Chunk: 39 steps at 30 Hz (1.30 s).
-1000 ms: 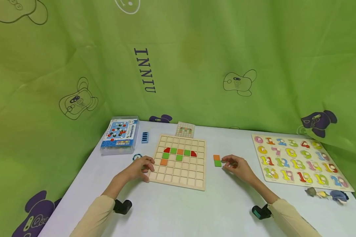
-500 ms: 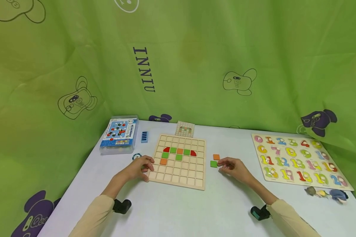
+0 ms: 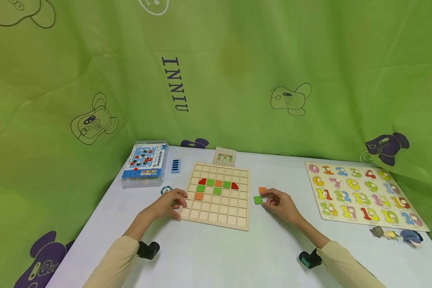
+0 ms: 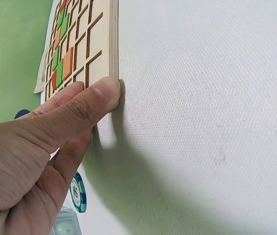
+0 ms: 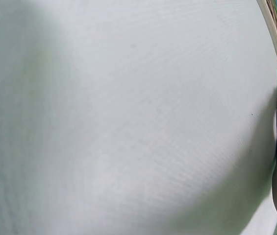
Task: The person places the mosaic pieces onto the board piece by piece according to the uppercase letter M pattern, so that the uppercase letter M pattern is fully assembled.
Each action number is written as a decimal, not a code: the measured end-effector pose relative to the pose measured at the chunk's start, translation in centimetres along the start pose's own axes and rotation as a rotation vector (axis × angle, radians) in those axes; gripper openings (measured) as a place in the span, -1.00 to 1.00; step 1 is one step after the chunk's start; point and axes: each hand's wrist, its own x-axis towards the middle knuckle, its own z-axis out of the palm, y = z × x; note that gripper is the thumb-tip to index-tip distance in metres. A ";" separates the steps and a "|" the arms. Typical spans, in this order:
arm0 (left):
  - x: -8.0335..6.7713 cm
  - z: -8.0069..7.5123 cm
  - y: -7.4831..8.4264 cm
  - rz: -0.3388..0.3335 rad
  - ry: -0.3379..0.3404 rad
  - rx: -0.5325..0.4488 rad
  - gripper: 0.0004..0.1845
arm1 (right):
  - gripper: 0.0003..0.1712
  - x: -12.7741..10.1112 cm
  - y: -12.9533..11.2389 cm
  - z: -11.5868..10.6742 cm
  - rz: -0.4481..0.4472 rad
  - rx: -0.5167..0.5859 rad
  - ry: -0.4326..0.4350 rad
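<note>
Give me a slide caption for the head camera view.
Left hand steadies the grid board; right hand pinches a green tile beside it.

Green tile (image 3: 258,200), orange tile (image 3: 262,190), pale wooden grid board (image 3: 216,214), green cartoon-printed backdrop (image 3: 237,80).

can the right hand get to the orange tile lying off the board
Probably yes: the right hand pinches the green tile, and the orange tile lies just beyond its fingertips on bare table with nothing between.

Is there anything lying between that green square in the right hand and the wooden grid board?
Nothing visible does. The right hand pinches the green tile just right of the grid board, with only bare table between them. The orange tile lies farther back, out of the way.
</note>
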 end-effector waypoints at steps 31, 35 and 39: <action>-0.1 0.1 0.8 -0.036 -0.001 -0.011 -0.70 | -0.63 0.0 -1.5 1.6 0.023 0.175 0.149; -0.1 0.1 0.8 -0.043 0.004 0.000 -0.71 | -0.61 0.3 -1.9 2.1 0.027 0.209 0.149; -0.1 0.2 0.8 -0.052 0.005 0.008 -0.71 | -0.61 0.5 -3.0 2.3 0.040 0.219 0.148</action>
